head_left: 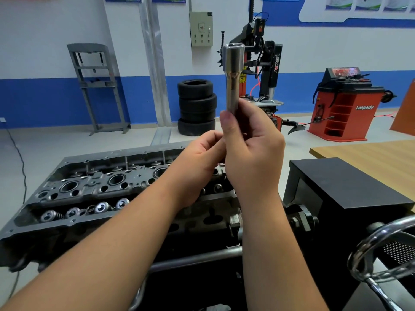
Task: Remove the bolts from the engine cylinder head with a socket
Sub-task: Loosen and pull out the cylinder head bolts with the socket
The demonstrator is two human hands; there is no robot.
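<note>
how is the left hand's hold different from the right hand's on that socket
The right hand wraps around the lower shaft of the long socket, thumb up along it, keeping it upright. The left hand sits lower and beside it, fingers curled at the socket's bottom end; whether it pinches the socket or something else is hidden. Both hands are raised above the cylinder head.

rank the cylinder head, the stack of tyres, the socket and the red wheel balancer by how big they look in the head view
1. cylinder head, by far the largest
2. red wheel balancer
3. stack of tyres
4. socket, held up in the right hand

The socket is nearest the camera; the balancer and tyres are farther off, so their true sizes are larger than they look.
</note>
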